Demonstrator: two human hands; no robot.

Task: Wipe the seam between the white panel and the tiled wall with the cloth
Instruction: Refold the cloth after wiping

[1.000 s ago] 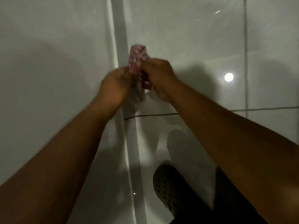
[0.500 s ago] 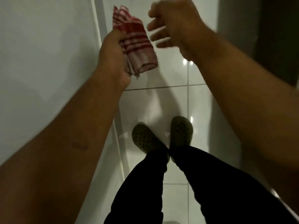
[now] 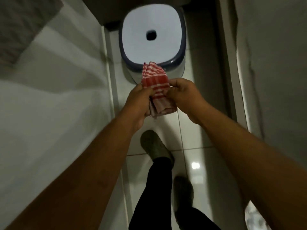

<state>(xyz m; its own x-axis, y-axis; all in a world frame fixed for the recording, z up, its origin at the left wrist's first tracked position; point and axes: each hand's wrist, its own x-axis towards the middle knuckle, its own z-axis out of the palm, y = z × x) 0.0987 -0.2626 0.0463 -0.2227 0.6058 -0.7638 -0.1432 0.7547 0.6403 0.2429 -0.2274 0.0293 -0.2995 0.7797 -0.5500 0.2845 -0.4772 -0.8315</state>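
Note:
A folded red-and-white striped cloth (image 3: 156, 83) is held in front of me over the floor. My left hand (image 3: 139, 103) grips its left side and lower fold. My right hand (image 3: 184, 95) pinches its right edge with thumb and fingers. The white panel (image 3: 54, 90) fills the left of the view. Its pale vertical edge strip, the seam (image 3: 110, 83), runs down beside the floor tiles, left of the cloth and apart from it.
A white stool (image 3: 152, 35) with a dark rim and a centre hole stands just beyond the cloth. My feet in dark clogs (image 3: 155, 146) stand on the glossy tiled floor (image 3: 191, 140). A pale frame (image 3: 239, 80) runs down the right side.
The view has swung down from the wall to the floor and stool. My right hand, open half a second ago, has come back onto the cloth, which both hands now hold lower.

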